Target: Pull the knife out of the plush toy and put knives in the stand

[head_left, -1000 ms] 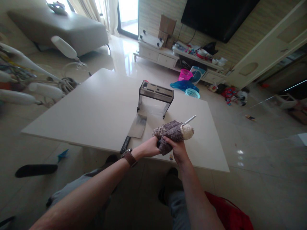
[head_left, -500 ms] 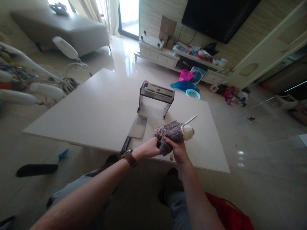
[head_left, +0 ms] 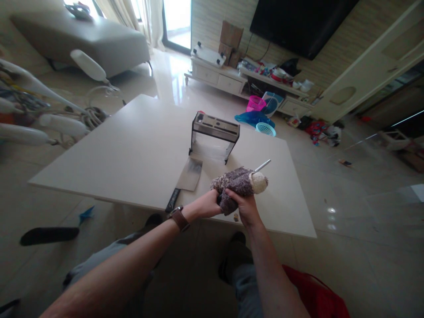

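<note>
Over the front edge of the white table (head_left: 132, 145), both my hands close on a fuzzy purple-brown cloth bundle (head_left: 240, 182) with a cream end. My left hand (head_left: 209, 203) wraps its near left side; a small dark part shows by the fingers. Gripping it from the right is my right hand (head_left: 247, 208), thumb on top. A slim silver rod (head_left: 262, 166) sticks out at the upper right; what the cloth covers is hidden. A cleaver (head_left: 190, 176) with a black handle lies flat to the left. Behind it stands a clear-sided rack (head_left: 215, 132) with a metal top.
A small brownish thing (head_left: 236, 217) lies at the table's front edge. White-padded equipment (head_left: 62, 123) with coiled cable stands left of the table. Beyond are a grey couch (head_left: 86, 39), a low white cabinet (head_left: 215, 79), and baskets (head_left: 255, 104) on the floor. Red fabric (head_left: 314, 291) is at lower right.
Almost nothing differs. The whole view has shifted very slightly, while both hands keep their hold on the cloth bundle in the same place.
</note>
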The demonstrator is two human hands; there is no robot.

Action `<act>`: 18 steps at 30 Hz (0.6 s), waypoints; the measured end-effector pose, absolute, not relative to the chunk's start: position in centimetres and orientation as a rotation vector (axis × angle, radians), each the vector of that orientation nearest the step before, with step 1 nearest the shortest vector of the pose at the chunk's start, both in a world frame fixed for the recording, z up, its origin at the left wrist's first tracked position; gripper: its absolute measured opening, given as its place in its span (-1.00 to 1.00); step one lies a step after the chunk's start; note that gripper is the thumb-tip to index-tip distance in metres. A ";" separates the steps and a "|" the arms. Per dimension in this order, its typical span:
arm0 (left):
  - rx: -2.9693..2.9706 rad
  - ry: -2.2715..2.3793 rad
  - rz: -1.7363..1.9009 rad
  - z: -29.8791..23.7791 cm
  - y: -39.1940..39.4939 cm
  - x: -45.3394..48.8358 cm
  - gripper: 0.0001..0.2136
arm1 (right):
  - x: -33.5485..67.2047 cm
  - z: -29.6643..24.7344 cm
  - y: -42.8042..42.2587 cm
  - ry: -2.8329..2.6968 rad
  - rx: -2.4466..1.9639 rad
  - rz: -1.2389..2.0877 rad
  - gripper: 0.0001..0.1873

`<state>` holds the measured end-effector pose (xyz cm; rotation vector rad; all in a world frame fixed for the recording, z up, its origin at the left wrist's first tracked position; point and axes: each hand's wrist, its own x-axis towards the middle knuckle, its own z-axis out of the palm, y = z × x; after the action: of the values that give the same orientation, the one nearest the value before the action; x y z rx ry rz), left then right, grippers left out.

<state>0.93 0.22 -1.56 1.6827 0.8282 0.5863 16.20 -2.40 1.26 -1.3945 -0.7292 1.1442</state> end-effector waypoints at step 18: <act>1.681 0.832 0.582 -1.3 0.1 0.9 -0.64 | 16.1 1.5 -2.4 -0.742 -1.390 1.154 -0.35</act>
<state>0.86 0.11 -1.28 1.6812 0.8320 0.5817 16.12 -2.42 1.46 -1.3903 -0.7416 1.1541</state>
